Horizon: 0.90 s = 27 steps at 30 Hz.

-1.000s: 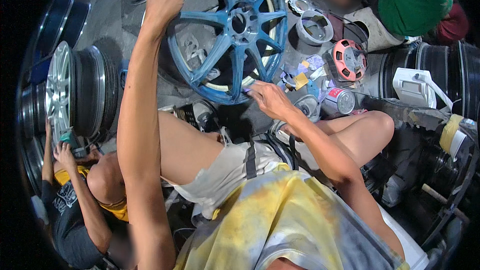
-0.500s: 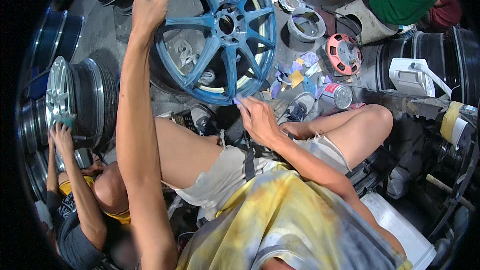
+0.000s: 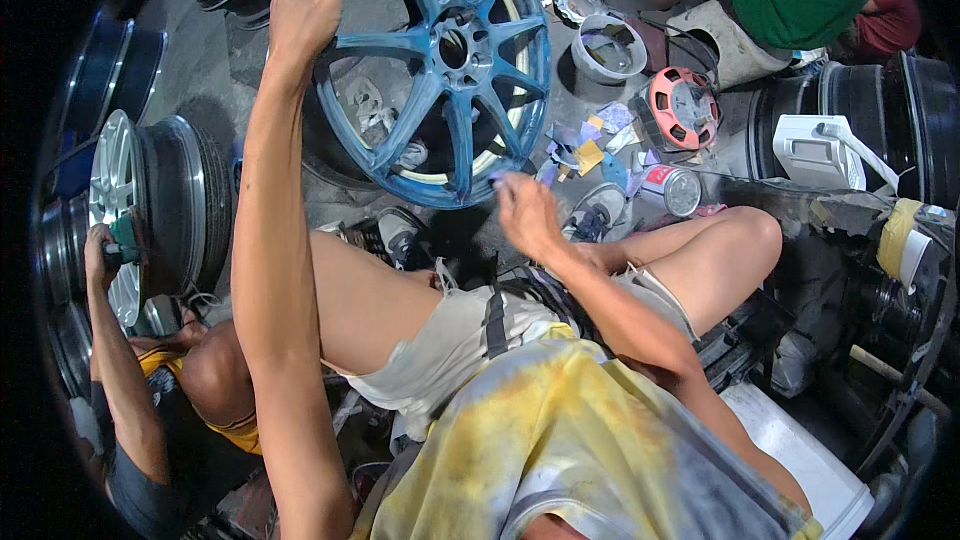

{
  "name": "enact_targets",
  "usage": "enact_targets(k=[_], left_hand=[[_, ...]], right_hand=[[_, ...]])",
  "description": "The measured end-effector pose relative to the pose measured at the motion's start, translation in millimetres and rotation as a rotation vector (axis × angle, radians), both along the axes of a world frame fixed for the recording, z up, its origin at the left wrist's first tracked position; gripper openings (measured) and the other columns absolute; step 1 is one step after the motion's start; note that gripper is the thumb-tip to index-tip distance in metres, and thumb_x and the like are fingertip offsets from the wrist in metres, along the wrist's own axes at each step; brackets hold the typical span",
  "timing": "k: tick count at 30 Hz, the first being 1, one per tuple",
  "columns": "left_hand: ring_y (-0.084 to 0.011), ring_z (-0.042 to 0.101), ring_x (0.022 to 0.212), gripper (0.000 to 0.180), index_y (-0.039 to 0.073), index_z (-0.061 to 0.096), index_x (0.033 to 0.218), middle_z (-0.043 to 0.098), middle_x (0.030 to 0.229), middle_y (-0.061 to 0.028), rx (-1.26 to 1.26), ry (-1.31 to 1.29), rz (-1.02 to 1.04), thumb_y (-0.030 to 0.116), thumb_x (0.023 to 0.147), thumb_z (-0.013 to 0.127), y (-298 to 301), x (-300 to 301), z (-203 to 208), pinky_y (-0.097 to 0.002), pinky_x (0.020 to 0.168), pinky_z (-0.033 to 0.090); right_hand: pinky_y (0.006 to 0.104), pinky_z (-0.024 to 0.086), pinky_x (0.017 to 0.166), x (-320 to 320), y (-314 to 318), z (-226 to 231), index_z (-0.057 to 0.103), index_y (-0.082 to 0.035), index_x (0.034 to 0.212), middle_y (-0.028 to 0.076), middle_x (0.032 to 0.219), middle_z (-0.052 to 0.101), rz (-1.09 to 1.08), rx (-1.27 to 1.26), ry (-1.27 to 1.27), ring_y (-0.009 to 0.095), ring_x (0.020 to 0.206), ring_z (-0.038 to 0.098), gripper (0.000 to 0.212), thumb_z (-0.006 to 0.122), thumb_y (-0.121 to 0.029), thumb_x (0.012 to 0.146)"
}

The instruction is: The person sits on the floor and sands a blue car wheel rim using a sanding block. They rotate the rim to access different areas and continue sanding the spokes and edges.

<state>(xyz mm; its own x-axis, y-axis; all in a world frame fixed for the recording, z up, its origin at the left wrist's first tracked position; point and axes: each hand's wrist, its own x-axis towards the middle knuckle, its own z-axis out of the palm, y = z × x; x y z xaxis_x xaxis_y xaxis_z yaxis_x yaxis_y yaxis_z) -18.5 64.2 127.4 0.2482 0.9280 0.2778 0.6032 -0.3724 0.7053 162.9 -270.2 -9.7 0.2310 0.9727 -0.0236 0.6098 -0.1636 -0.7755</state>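
Observation:
A blue multi-spoke wheel rim with pale, scuffed streaks stands in front of me, a dark round form behind its spokes. My left hand is closed around its upper left edge, arm stretched out. Near the lower right edge is my right hand, slightly blurred, with fingers pinched on a small piece of purple sandpaper. That scrap is at the wheel's outer lip; whether it touches cannot be made out. Similar purple and yellow sandpaper scraps lie on the floor just beyond this hand.
A plastic tub, an orange-red round part and a tin can stand at right. A co-worker at left holds a green tool against a silver wheel. Another person in green sits at far right, near stacked black rims.
My right hand and the sandpaper have moved up and to the right along the wheel's lower edge. My left hand keeps its hold. The co-worker's hand and tool have shifted on the silver wheel.

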Motion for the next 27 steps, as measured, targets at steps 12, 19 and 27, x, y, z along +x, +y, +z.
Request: enact_targets(k=[12,19,27], left_hand=[[-0.0116,0.065,0.096,0.041,0.003,0.072,0.128,0.076,0.105,-0.006,0.043,-0.025,-0.028,0.031,0.099,0.069,-6.7,5.8,4.8,-0.026,0.089,0.049],[-0.0117,0.065,0.094,0.043,0.003,0.071,0.13,0.076,0.104,-0.0074,0.099,-0.071,-0.087,0.032,0.099,0.068,-0.7,-1.0,-13.5,-0.0265,0.087,0.049],[-0.0124,0.065,0.094,0.042,0.005,0.071,0.13,0.077,0.102,-0.0076,0.086,-0.096,-0.085,0.033,0.098,0.068,4.4,-4.2,-9.0,-0.0283,0.087,0.05]], right_hand=[[0.0591,0.051,0.073,-19.5,-4.2,39.5,0.067,0.0,0.092,0.027,0.088,0.068,0.117,-0.051,0.023,0.051,0.086,0.065,0.02,0.058,-0.017,0.097],[0.0559,0.054,0.067,36.2,27.9,-1.5,0.066,0.0,0.082,0.024,0.084,0.069,0.38,-0.296,-0.394,0.046,0.077,0.069,0.014,0.059,-0.009,0.09],[0.0538,0.058,0.076,32.5,43.1,18.4,0.074,0.001,0.085,0.027,0.083,0.071,0.449,-0.289,-0.378,0.046,0.084,0.071,0.02,0.061,-0.013,0.09]])
